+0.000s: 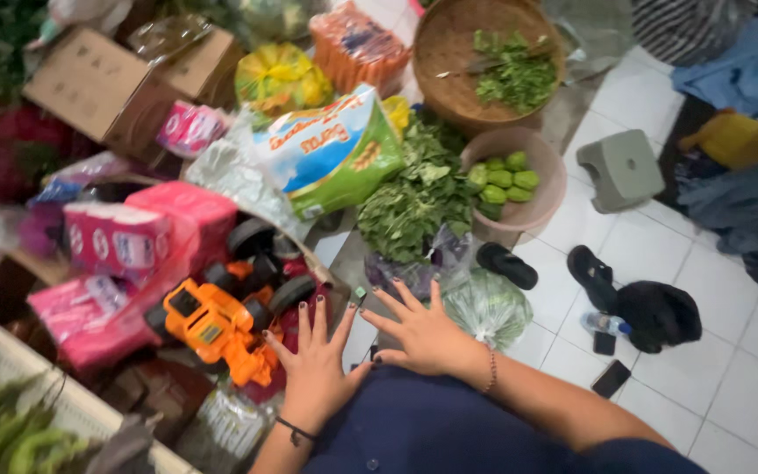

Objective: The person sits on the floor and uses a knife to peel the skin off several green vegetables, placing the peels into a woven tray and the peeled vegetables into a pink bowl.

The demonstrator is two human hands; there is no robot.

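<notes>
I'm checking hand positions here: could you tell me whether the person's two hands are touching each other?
Apart. The head view shows a dark gap between the left hand and the right hand all the way down to the wrists.

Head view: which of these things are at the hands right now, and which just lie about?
At the hands: left hand beside the orange toy truck; right hand by the bagged cabbage.

Lying about: black sandals, grey stool, bowl of green fruit, leafy greens.
</notes>
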